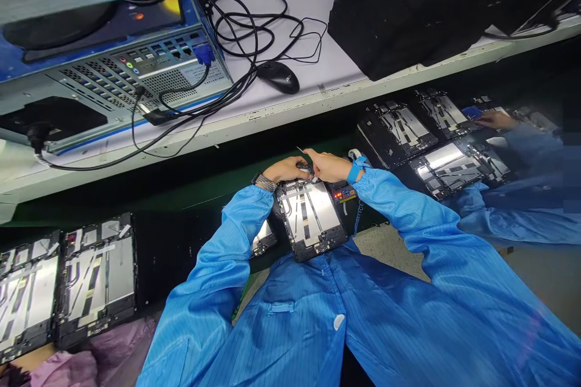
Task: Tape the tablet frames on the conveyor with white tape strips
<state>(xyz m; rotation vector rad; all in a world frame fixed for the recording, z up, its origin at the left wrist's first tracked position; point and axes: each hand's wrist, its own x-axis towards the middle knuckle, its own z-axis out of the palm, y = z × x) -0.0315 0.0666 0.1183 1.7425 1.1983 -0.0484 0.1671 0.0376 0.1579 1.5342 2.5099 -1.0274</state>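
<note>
Head: right grip (pixel 330 167) closed round tool (pixel 300 150)

One open, flat black-and-silver electronic device (pixel 312 217) lies directly below the fingers (pixel 310 154), two such devices (pixel 97 275) far left, one black plastic mouse (pixel 279 77) beyond.

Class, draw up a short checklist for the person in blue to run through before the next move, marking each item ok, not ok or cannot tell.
1. Opened device in front of the person, inner side facing up: ok.
2. Left hand and right hand both at the device's far end: ok.
3. Thin tool in the right hand: ok, one end sticks out.
4. Blue wristband on the right wrist: ok.
5. Wristband joined to the coiled cord: cannot tell.
6. Co-worker's hand away from this device: ok, it is over at the right.
</note>
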